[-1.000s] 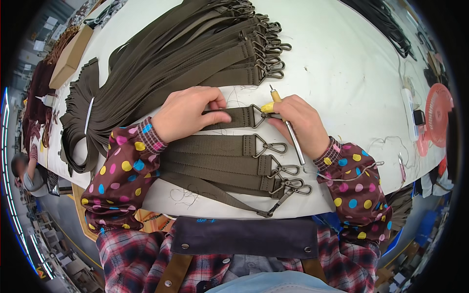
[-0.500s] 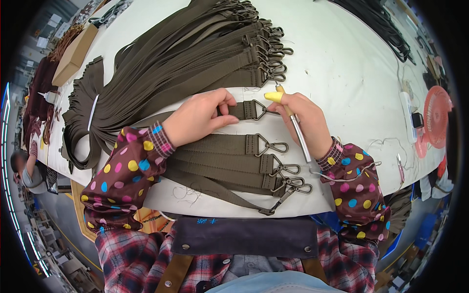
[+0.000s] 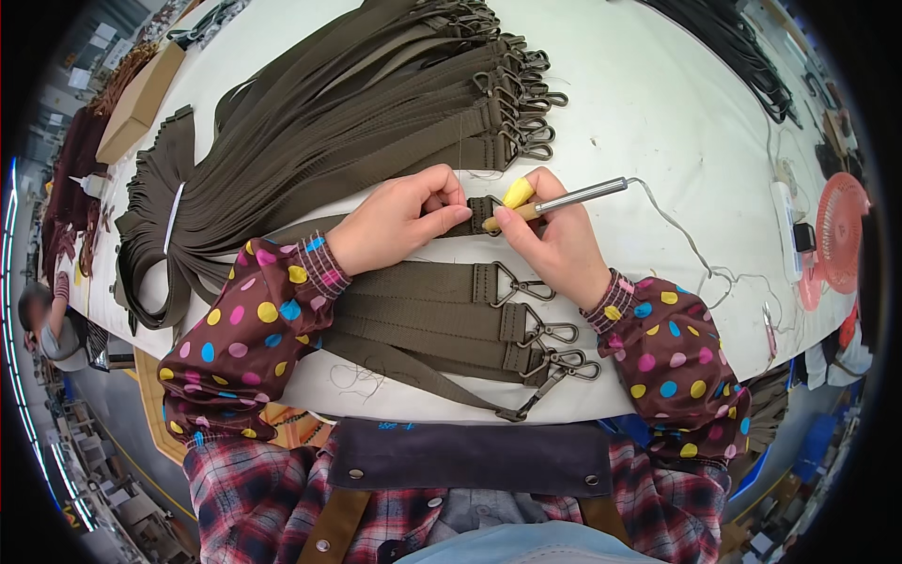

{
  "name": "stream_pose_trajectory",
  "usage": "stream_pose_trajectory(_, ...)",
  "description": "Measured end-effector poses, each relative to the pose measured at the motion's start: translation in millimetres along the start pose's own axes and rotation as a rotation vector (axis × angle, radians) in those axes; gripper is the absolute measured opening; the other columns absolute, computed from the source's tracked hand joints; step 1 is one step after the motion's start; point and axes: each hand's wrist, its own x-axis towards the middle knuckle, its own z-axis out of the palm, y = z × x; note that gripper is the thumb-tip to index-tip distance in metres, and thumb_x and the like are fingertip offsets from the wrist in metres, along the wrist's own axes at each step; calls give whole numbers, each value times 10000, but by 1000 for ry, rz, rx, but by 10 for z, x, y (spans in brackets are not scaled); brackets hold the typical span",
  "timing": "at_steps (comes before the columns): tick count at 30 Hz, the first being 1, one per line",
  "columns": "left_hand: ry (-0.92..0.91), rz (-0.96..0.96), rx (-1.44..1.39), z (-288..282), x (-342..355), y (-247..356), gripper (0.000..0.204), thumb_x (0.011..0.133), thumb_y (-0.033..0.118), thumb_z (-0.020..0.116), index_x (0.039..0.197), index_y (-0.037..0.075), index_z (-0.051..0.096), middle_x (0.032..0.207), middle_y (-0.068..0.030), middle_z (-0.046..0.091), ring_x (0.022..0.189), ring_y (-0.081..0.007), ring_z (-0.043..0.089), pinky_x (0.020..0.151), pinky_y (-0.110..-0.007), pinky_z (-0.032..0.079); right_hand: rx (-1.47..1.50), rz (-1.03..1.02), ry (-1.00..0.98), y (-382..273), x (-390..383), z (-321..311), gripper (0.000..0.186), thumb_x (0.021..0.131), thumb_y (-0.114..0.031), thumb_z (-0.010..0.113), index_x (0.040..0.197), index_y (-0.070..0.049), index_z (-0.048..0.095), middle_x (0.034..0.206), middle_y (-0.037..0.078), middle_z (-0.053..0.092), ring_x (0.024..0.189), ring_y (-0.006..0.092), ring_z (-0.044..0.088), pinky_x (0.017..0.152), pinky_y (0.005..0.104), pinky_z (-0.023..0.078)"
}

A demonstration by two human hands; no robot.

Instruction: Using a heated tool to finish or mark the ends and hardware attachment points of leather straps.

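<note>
**Strap end [image 3: 480, 214] lay between my two hands**

My left hand [image 3: 404, 221] came in from the near left, its fingers curled and the thumb tip close to the forefinger over the dark olive webbing; I could not tell whether they pinched it or only rested there. The stitched end poked out just right of those fingertips, its metal ring [image 3: 494, 201] partly behind my other fingers.

My right hand [image 3: 561, 235] gripped a corded pen-shaped tool [image 3: 592, 193] between thumb and fingers, a yellow finger cover [image 3: 518, 194] on one of them. The tool slanted down to the left, its front beside the stitching; I could not make out whether it touched. A grey cord [image 3: 691, 246] ran from its back end to the right across the white table [image 3: 658, 122].

Nearer me lay several matching straps [image 3: 413, 305], snap hooks [image 3: 556, 333] at their right ends. On the far left, a big strap bundle [image 3: 348, 122] fanned out from a white tie [image 3: 175, 218]. A cardboard box [image 3: 141, 105] stood left beyond it.
</note>
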Motion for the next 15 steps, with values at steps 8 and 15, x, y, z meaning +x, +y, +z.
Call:
stream_pose_trajectory(8, -21, 46, -19, -5, -4, 2, 160, 888, 159, 594, 864, 28, 507, 680, -26, 540, 608, -109, 493, 570, -269, 413, -67, 17, -14, -24, 1, 5, 211, 830, -110, 632, 861, -15, 447, 639, 44, 536, 535, 84, 497, 489, 240, 398)
stream_pose_trajectory(15, -30, 34, -5, -6, 6, 7, 157, 890, 159, 591, 868, 31, 504, 679, -26, 539, 608, -109, 496, 570, -269, 413, -90, 11, -20, -10, -1, -2, 221, 828, -113, 635, 867, -11, 442, 648, 56, 538, 531, 104, 506, 493, 250, 409)
